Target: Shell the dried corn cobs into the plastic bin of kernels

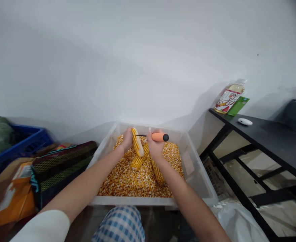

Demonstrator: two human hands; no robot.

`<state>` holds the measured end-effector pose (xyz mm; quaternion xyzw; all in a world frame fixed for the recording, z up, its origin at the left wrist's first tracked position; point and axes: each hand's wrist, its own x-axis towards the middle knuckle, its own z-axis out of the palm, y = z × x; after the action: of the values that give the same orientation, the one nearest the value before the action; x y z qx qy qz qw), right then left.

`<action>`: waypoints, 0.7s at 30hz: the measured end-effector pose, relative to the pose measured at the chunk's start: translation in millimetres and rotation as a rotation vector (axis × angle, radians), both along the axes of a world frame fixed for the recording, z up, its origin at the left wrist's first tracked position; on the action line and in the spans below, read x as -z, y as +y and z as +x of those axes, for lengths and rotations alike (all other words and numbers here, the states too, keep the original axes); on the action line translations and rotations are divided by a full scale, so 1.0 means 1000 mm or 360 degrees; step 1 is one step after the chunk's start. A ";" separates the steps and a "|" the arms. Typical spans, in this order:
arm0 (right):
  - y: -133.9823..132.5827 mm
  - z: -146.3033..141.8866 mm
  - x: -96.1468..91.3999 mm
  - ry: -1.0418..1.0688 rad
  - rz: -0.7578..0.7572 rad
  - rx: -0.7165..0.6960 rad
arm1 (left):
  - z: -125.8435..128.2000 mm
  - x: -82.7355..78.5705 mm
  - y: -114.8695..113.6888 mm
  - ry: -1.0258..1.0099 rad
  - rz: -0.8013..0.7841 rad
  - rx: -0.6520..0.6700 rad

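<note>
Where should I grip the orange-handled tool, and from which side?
Best by the thick orange handle, probably from the right, its black-tipped end: the thin shaft points left, toward the corn cob in the left hand.

one left hand and one right hand make two in all. three corn cobs can be seen, with one orange-handled tool and one translucent bin; the loose kernels are too many to count. around these are one blue crate, one black table, one bottle, one green packet and one white oval object.
</note>
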<state>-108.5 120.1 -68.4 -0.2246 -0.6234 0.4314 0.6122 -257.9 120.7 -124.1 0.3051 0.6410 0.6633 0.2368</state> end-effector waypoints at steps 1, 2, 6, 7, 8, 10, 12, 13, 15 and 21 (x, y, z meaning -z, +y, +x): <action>0.003 0.002 -0.002 0.0012 -0.0009 -0.0016 | -0.003 -0.004 -0.001 0.0060 0.0006 -0.0027; 0.006 0.003 -0.004 0.0020 -0.0013 -0.0023 | -0.005 -0.010 -0.003 0.0140 0.0001 -0.0022; 0.010 0.008 -0.008 0.0057 0.0006 -0.0041 | -0.015 -0.034 -0.014 0.0760 -0.0222 0.0228; 0.009 0.008 -0.009 0.0066 0.0021 -0.0060 | -0.016 -0.039 -0.017 0.0983 -0.0312 0.0269; 0.008 0.009 -0.011 0.0076 0.0036 -0.0075 | -0.016 -0.043 -0.019 0.1186 -0.0409 0.0295; 0.004 0.011 -0.013 0.0083 0.0046 -0.0089 | -0.014 -0.047 -0.023 0.1510 -0.0590 0.0334; 0.001 0.015 -0.014 0.0071 0.0036 -0.0084 | -0.009 -0.048 -0.024 0.1680 -0.0714 0.0325; 0.000 0.018 -0.014 0.0059 0.0029 -0.0086 | -0.007 -0.048 -0.023 0.1729 -0.0746 0.0299; -0.001 0.025 -0.013 0.0035 0.0029 -0.0090 | -0.001 -0.049 -0.022 0.1791 -0.0794 0.0229; -0.003 0.041 -0.005 0.0042 0.0030 0.0058 | 0.012 -0.060 -0.024 0.1957 -0.0878 0.0003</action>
<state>-67.4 117.3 -63.4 -0.2245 -0.6152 0.4171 0.6302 -246.0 96.5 -64.2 0.5561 0.8049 0.1806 -0.1013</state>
